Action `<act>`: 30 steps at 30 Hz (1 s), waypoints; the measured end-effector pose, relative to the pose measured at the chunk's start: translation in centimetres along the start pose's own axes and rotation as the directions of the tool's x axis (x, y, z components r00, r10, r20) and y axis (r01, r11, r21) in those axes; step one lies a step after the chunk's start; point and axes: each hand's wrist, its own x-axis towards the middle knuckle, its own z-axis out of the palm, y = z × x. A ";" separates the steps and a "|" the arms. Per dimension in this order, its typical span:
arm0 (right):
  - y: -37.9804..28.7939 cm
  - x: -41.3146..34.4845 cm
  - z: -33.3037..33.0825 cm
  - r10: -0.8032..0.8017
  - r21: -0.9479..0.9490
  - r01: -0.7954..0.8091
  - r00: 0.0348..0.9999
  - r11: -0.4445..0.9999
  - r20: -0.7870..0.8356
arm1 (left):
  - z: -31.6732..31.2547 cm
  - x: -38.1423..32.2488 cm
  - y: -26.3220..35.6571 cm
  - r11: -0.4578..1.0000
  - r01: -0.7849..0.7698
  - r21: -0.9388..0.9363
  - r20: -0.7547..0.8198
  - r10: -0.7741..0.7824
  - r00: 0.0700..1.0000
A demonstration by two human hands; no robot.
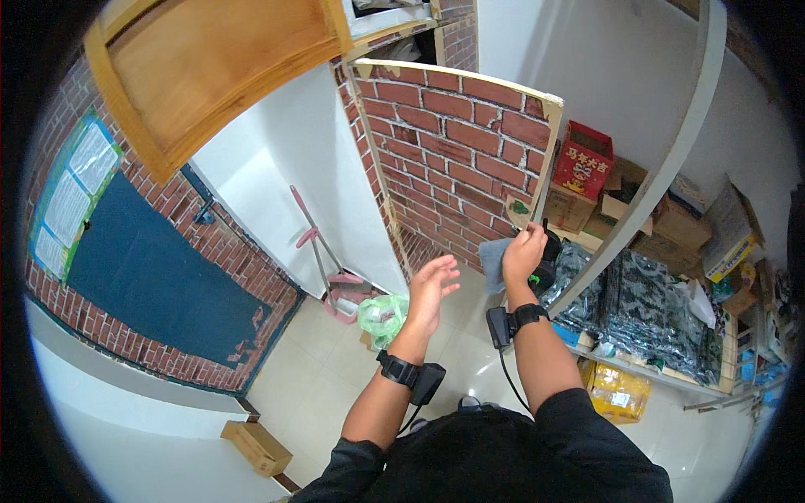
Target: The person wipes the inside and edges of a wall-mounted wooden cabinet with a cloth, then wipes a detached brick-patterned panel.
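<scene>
My right hand point(524, 256) is closed at the lower outer corner of a swung-out door panel point(465, 135) covered in brick-pattern wallpaper. A grey-blue cloth point(494, 264) hangs from the thumb side of that hand. Whether the fingers also grip the panel's edge is hard to tell. Near the corner, the panel bears a small green sticker point(518, 207). My left hand point(430, 295) is raised below the panel, fingers apart and holding nothing. Each wrist wears a black strap with a cabled box.
A wooden cabinet door point(220, 69) juts out at upper left. A pink broom and dustpan point(343, 305) stand beside a green plastic bag point(382, 319). At right, a pale post point(654, 170) rises before a shelf with plastic-wrapped camouflage packs point(648, 302) and cardboard boxes point(679, 229).
</scene>
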 end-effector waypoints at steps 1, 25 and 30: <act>-0.7 -0.9 -0.3 0.001 -0.008 0.000 1.000 1.000 0.011 | -1.1 -0.9 0.0 0.999 0.033 0.006 0.004 -0.033 0.999; -15.6 -11.7 -9.9 0.274 0.105 -0.835 0.293 0.541 0.916 | -6.8 -9.0 7.3 0.995 0.071 -0.076 0.046 -0.067 0.997; -15.4 -13.0 -8.1 0.140 0.130 -0.751 0.284 0.647 0.948 | -8.8 -8.9 8.4 0.963 0.172 -0.206 0.002 -0.175 0.985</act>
